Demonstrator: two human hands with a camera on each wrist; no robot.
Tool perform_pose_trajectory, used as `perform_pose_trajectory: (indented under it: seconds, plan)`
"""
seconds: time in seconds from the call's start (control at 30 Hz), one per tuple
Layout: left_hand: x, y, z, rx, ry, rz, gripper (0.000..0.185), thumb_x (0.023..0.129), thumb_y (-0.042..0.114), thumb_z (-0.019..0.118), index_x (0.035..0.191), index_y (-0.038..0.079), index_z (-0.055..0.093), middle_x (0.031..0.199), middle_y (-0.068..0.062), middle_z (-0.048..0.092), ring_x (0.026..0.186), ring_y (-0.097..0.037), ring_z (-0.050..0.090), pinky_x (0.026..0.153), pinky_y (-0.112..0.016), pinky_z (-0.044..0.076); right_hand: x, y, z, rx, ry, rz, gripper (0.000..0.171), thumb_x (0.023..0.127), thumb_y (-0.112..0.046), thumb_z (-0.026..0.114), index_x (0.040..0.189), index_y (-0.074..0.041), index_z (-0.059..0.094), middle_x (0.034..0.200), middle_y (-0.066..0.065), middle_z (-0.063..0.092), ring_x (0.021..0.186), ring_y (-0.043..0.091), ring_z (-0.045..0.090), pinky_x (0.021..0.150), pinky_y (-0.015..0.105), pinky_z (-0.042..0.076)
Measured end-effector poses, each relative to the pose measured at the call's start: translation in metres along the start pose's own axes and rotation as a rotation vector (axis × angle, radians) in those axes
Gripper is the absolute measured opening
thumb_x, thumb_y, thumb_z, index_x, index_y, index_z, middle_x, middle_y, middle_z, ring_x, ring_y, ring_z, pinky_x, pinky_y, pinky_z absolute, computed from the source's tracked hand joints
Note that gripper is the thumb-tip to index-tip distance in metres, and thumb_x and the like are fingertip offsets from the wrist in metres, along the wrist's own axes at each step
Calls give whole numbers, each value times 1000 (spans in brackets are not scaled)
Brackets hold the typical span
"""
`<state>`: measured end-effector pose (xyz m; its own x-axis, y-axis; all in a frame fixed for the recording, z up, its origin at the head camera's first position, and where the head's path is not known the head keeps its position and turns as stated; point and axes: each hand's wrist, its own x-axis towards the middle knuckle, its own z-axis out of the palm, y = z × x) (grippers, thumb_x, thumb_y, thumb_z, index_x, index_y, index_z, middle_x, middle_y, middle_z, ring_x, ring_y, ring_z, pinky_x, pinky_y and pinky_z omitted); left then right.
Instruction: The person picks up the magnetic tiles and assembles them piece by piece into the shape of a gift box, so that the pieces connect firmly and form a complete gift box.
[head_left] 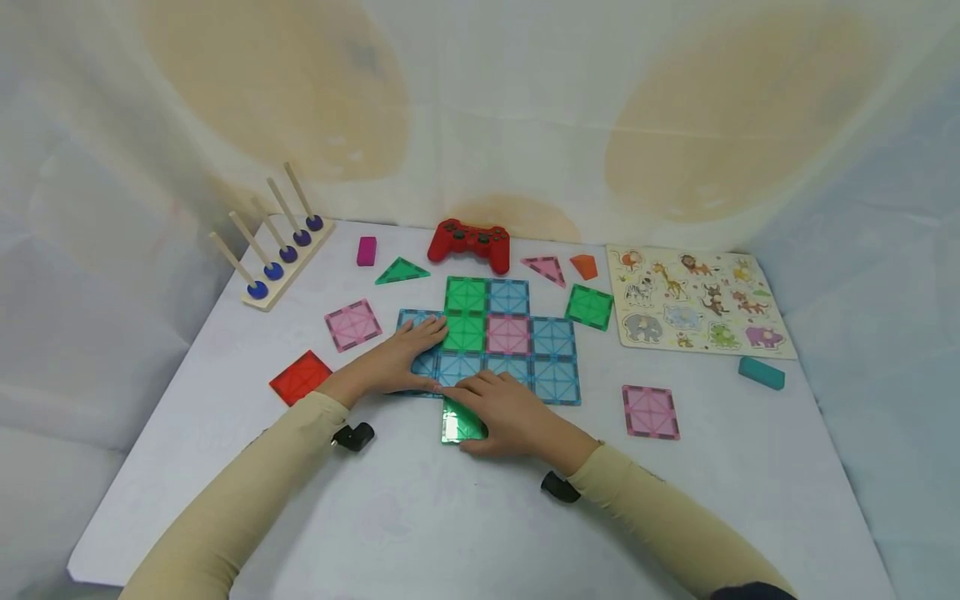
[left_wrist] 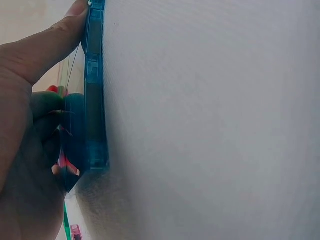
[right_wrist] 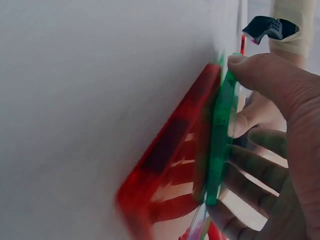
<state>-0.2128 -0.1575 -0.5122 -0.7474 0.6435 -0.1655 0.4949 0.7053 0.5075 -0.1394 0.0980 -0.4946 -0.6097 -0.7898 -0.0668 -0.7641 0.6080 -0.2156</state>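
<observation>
A patchwork of square magnetic tiles lies mid-table, with blue tiles point(head_left: 555, 380), green tiles point(head_left: 466, 296) and a pink tile point(head_left: 508, 334). My left hand point(head_left: 393, 362) rests on the patchwork's left side with its fingers extended; in the left wrist view its thumb touches a blue tile edge point(left_wrist: 95, 110). Just below the patchwork, my right hand point(head_left: 510, 412) holds a green square tile point(head_left: 459, 423) between thumb and fingers. In the right wrist view, a tilted red tile point(right_wrist: 170, 145) stands beside that green tile; the head view does not show it there.
Around lie a red tile point(head_left: 300, 377), pink squares point(head_left: 352, 325), a green square point(head_left: 589, 307), triangles point(head_left: 402, 270) and a red game controller point(head_left: 470, 242). A peg stand point(head_left: 288, 265) is back left. An animal puzzle board point(head_left: 697, 300) and teal block point(head_left: 762, 372) are at right.
</observation>
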Motion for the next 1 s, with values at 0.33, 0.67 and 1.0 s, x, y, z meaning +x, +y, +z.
perform_pose_trajectory:
  seconds: [0.33, 0.67, 1.0]
  plan:
    - [-1, -1, 1, 20, -10, 24, 89, 94, 40, 73, 162, 8, 24, 170, -7, 13, 157, -28, 5, 125, -52, 4, 4, -6, 1, -24, 9, 3, 91, 88, -60, 71, 162, -24, 30, 142, -1, 56, 132, 22, 48, 104, 52, 49]
    - [0, 0, 1, -3, -7, 43, 90, 94, 43, 72, 161, 6, 25, 170, -10, 14, 157, -30, 7, 125, -53, 4, -3, 3, 1, 96, 4, 51, 89, 86, -58, 75, 156, -15, 41, 144, 4, 52, 133, 24, 48, 110, 44, 45]
    - [0, -4, 0, 7, -6, 54, 86, 97, 41, 69, 161, 5, 25, 170, -9, 14, 157, -28, 7, 125, -52, 4, -15, 14, 3, 64, 48, 59, 82, 82, -63, 75, 144, -12, 57, 133, 3, 56, 121, 18, 49, 100, 37, 51]
